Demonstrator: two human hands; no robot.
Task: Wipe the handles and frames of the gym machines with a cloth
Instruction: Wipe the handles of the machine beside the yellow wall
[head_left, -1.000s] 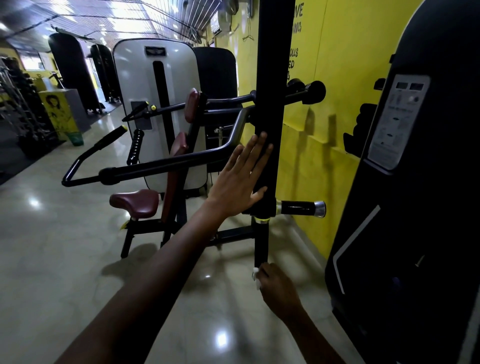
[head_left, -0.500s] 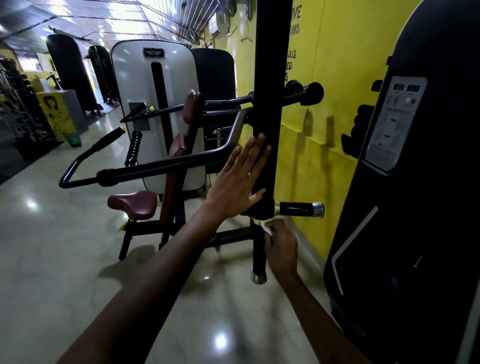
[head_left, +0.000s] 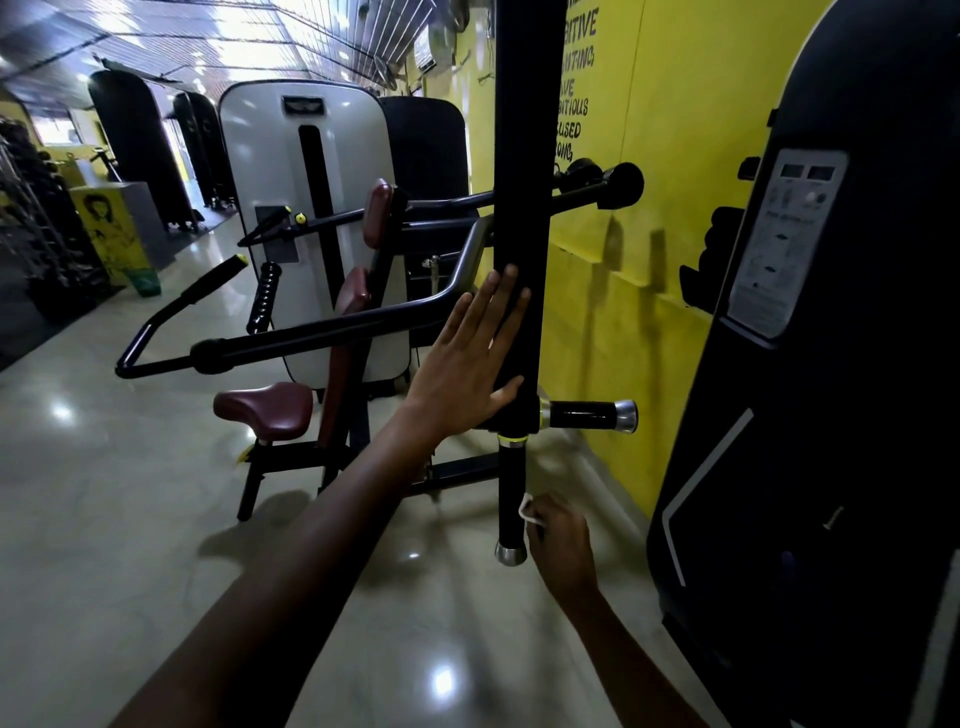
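From the head view, the right hand (head_left: 558, 530), fingers pinching the white cloth (head_left: 526, 508), has slid back down the hanging handle (head_left: 510, 493) toward six o'clock, another wiping stroke, while the left hand (head_left: 470, 364) stays flat, fingers spread, on the post (head_left: 522, 182).

Both forearms bare, no sleeves, rings or watch visible.

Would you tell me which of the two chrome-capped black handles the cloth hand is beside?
The downward-pointing chrome-capped black handle; the right hand holds the white cloth beside it. The sideways handle sits higher, untouched.
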